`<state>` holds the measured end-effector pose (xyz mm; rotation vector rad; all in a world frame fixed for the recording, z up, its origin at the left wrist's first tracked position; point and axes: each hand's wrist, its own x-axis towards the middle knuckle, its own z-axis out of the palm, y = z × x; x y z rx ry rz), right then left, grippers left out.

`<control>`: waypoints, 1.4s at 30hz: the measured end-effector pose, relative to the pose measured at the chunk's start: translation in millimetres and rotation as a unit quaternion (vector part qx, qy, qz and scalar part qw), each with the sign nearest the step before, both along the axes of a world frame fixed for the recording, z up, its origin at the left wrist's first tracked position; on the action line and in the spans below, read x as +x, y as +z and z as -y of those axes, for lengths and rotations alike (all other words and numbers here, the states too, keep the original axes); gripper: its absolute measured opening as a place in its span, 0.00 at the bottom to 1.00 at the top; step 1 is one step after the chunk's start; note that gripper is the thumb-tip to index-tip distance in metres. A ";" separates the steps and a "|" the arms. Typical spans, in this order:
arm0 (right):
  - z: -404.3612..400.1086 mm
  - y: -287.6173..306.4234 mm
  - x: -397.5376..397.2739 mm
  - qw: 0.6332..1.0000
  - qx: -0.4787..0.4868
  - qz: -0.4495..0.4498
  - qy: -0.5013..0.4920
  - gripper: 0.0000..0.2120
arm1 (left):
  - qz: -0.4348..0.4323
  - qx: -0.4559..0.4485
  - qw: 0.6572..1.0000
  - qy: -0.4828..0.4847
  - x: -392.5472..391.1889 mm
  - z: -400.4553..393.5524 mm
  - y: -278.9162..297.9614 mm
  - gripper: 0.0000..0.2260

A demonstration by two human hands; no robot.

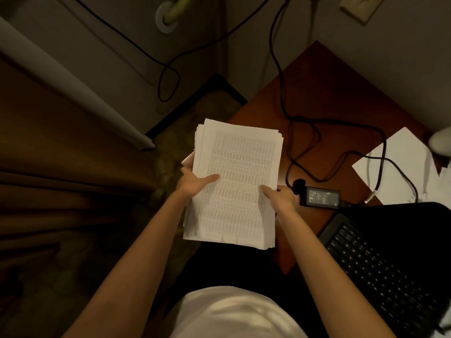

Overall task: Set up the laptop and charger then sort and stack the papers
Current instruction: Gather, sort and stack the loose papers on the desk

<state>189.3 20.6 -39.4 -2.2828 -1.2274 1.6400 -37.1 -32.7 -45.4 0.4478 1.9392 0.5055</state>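
Both hands hold the paper stack

Both hands' grip is on the paper stack (234,184): left hand (195,182) and right hand (280,196) at its side edges, thumbs on top. It hangs past the worktop (324,93) edge, long axis pointing away. Charger (319,197) just right, laptop (390,264) nearer.

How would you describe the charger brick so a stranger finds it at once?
Look at the brown desk. Between the paper stack and the laptop lies the brick, beside the right hand. It is the only small black box with a label.
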 end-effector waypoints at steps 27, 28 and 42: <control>26.4 84.6 7.2 0.807 0.512 -0.278 -0.093 0.18 | 0.014 0.572 0.820 0.028 35.1 -0.3 83.5 0.23; 27.7 71.3 8.7 0.808 0.506 -0.286 -0.096 0.19 | -0.002 0.586 0.810 0.025 33.3 -1.7 73.9 0.24; 21.9 31.7 8.4 0.756 0.563 -0.330 -0.044 0.24 | -0.011 0.634 0.769 0.080 33.8 -27.0 147.3 0.25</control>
